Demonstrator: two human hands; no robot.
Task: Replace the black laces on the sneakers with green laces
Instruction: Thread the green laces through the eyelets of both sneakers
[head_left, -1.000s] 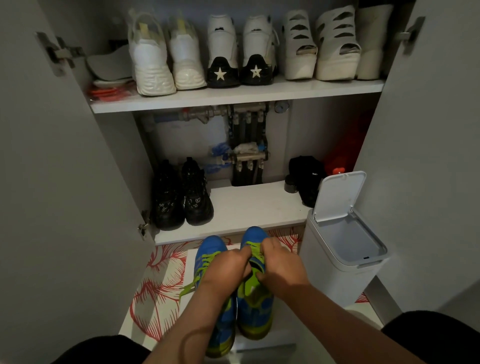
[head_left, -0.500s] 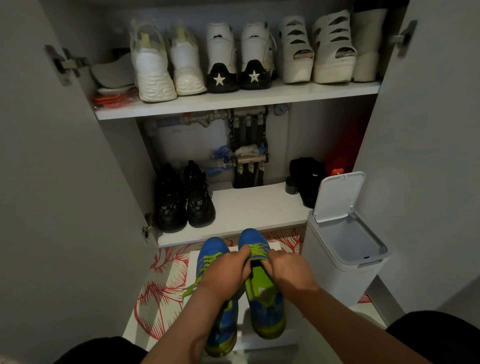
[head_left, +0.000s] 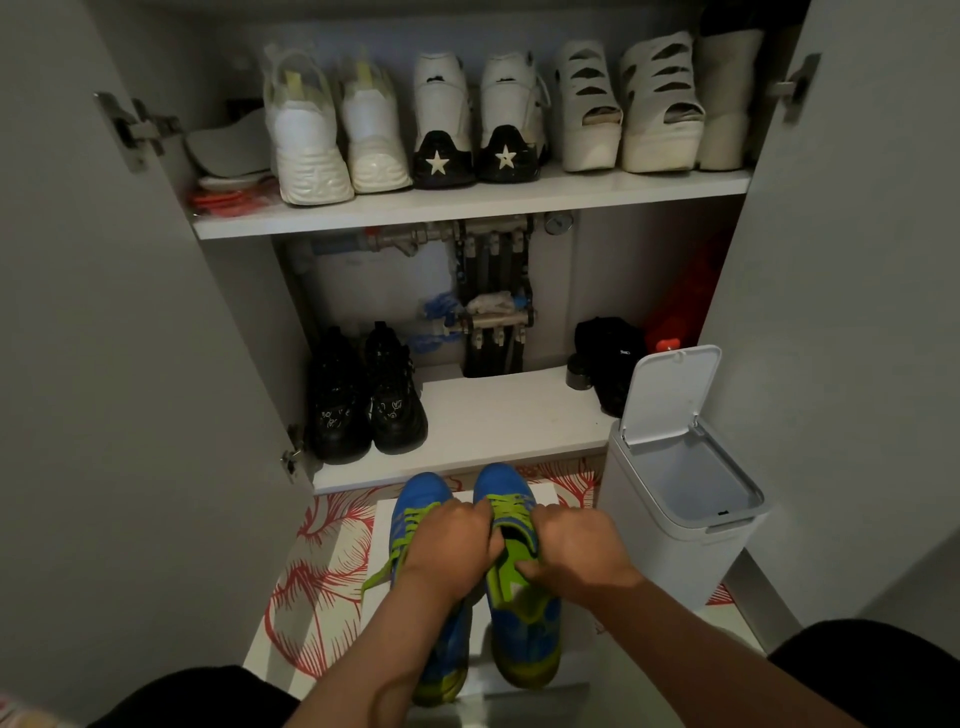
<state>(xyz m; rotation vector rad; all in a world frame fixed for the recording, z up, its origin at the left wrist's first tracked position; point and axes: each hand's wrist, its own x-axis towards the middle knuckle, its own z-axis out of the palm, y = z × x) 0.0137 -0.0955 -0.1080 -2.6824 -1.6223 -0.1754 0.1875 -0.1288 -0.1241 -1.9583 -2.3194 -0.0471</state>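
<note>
- Head view: pair of sneakers, toes toward the white lower cabinet shelf (head_left: 509, 415). They lie over a white flat board (head_left: 382, 525) on the red-and-white floral floor covering (head_left: 311, 597).
- Right sneaker (head_left: 524, 629): blue synthetic upper, lime-green trim and sole. Left sneaker (head_left: 415, 499): same type, just beside it.
- Lime-green flat laces (head_left: 511, 506) are threaded in both sneakers. One loose end (head_left: 376, 577) hangs off the left sneaker's outer side.
- Left hand (head_left: 452, 540): lies across the left sneaker, fingers curled at the right sneaker's throat.
- Right hand (head_left: 576, 551): fingers curled on the same throat from the outer side, thumb on the green tongue.
- Both hands grip the right sneaker. Whether a lace or the eyelet edge is pinched: cannot tell.
- Handling, laces (est.): light, limp, prob. slick. They twist and slide back through eyelets unless kept taut. Pinch close to the tip for threading and near the eyelet for tightening.
- Handling, sneaker (est.): light, soft upper, stiffer sole. The upper collapses under pressure, so steady it at the collar or sole edges, not the toe mesh.
- Hidden: upper eyelets, any knot and most of the tongue lie under the hands.
- Hidden: the left forearm covers the left sneaker's mid-section and heel.
- Black laces: none in view.
- Soles resting on the board or lifted: cannot tell. Light is dim, so lace detail is poor.
</note>
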